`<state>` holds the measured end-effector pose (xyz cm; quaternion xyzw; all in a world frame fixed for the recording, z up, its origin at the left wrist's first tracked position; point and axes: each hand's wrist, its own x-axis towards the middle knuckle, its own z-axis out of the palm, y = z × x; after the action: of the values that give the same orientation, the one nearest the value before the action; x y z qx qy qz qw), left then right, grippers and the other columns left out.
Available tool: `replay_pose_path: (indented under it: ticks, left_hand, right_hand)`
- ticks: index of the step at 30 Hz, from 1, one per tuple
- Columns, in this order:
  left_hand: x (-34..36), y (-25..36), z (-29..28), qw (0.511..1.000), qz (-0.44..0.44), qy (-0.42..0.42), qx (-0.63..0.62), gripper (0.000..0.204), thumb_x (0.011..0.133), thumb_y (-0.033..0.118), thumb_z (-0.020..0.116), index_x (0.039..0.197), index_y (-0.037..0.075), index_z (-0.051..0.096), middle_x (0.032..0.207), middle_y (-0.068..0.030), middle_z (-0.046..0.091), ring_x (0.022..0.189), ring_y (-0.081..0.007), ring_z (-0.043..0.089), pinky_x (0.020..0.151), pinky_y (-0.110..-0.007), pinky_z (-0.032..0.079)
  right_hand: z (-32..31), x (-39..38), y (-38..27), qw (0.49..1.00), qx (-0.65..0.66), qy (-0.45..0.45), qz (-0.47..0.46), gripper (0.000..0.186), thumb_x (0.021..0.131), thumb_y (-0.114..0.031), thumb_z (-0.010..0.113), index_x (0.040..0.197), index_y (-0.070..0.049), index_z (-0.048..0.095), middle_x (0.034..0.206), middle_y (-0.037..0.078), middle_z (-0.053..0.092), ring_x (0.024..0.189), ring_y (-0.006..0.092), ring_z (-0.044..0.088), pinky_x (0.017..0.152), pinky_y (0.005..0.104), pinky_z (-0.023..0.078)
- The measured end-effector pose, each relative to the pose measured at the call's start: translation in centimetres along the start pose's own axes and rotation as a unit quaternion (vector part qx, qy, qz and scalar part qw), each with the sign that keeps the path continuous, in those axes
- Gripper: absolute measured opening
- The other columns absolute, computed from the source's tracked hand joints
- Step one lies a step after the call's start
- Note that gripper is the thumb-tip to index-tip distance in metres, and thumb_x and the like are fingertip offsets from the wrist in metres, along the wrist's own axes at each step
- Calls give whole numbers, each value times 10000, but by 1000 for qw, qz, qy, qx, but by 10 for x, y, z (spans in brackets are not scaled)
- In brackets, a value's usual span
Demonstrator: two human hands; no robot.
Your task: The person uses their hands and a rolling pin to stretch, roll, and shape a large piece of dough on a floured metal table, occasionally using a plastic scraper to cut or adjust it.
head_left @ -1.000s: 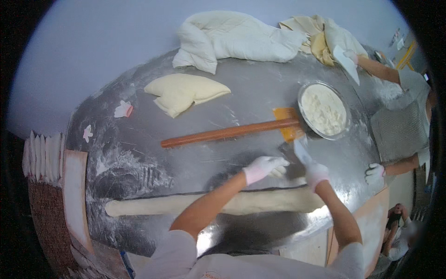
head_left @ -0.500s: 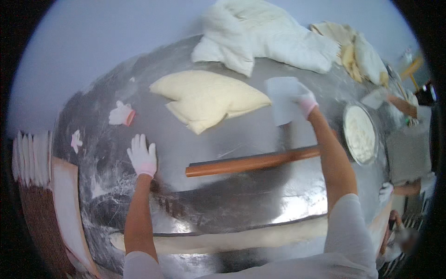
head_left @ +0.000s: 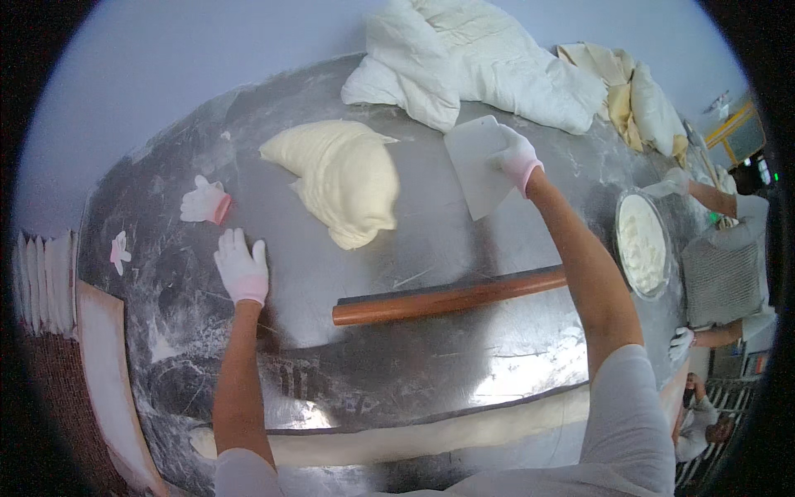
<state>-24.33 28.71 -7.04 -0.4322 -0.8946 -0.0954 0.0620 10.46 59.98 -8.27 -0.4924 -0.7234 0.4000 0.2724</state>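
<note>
The dough (head_left: 349, 178) looks soft and heavy, best held from underneath; the left hand (head_left: 243, 269) spreads empty, the right hand (head_left: 518, 157) grips a scraper (head_left: 476, 170).

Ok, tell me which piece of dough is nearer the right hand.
The broad, bulging lump of dough, beyond the brown rod; the other is a long, thin roll of dough on the rod's near side.

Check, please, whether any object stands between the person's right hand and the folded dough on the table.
Only the pale scraper held in the right hand is there; past it, tabletop runs to the folded dough. No other visible thing stands between; the brown rolling pin lies outside that gap.
</note>
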Motion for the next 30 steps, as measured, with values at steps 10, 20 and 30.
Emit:
replay_pose_path:
  ticks: [10,20,30]
  left_hand:
    - [13,1,32,999,24,20,-12,523,858,345,563,1237,-9,499,1321,-225,465,1270,-378,389,1065,-510,272]
    - [62,-15,38,994,-14,55,-88,481,857,250,567,1243,-28,494,1253,-218,519,1198,-353,461,1024,-452,325]
    - [72,-28,56,799,-182,223,-528,372,924,162,509,1241,-34,525,1231,-157,578,1133,-233,547,962,-348,428]
  right_hand:
    - [149,58,-92,920,-244,-122,-280,406,903,-289,522,1244,-70,557,1266,127,583,1159,274,546,988,352,406]
    - [177,100,-93,976,-105,-104,-160,493,858,-346,574,1289,-110,533,1247,181,577,1157,330,546,998,371,415]
    - [242,-13,-259,882,-109,-305,-343,522,808,-335,651,1258,-88,557,1212,204,598,1124,336,576,973,382,439]
